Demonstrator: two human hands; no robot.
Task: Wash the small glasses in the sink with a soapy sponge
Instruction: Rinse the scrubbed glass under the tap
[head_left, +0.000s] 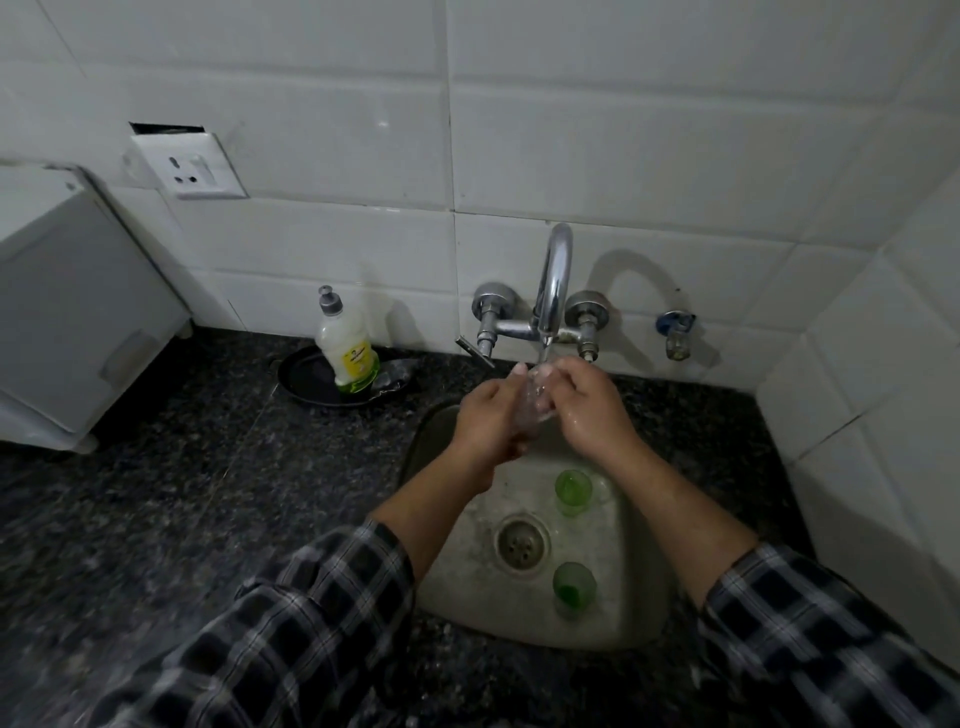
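Observation:
Under the running tap (555, 280) I hold a small clear glass (535, 397) between both hands. My left hand (488, 421) grips its side from the left. My right hand (582, 402) curls round it from the right, fingers at the rim. Two small green glasses stand in the steel sink (639, 597): one (573, 491) behind the drain, one (573, 587) in front of it to the right. No sponge shows in my hands; a dark scrubber (395, 375) lies on a black plate.
A dish soap bottle (345, 345) stands on the black plate (306, 376) on the dark granite counter, left of the tap. A white appliance (67, 312) sits at far left. A small blue-handled valve (675, 332) juts from the tiled wall on the right.

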